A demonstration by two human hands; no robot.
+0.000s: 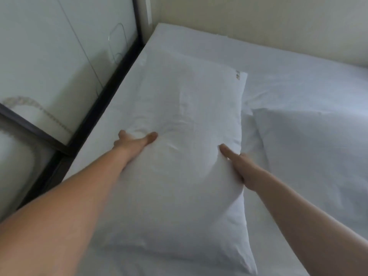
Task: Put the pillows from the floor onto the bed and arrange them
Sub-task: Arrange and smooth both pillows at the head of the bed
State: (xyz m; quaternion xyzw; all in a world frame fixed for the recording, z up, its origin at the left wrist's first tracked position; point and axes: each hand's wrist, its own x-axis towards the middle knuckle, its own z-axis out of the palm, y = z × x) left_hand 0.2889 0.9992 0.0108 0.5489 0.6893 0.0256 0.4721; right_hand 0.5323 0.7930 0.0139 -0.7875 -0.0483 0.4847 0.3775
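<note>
Both hands grip the plump white fabric pillow [179, 148] by its sides, left hand [133, 142] and right hand [237, 166] each closed on it, steering it toward the far left corner of the white-sheeted bed [298, 76], beside a second white pillow [310, 148].

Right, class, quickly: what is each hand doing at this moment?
Left hand: closed, gripping the left edge of the near pillow.
Right hand: closed, gripping that pillow's right edge.

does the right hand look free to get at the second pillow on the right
Probably yes, once it lets go. The right hand grips the edge of the near pillow, and the second pillow lies beside it on the bed with nothing between.
</note>
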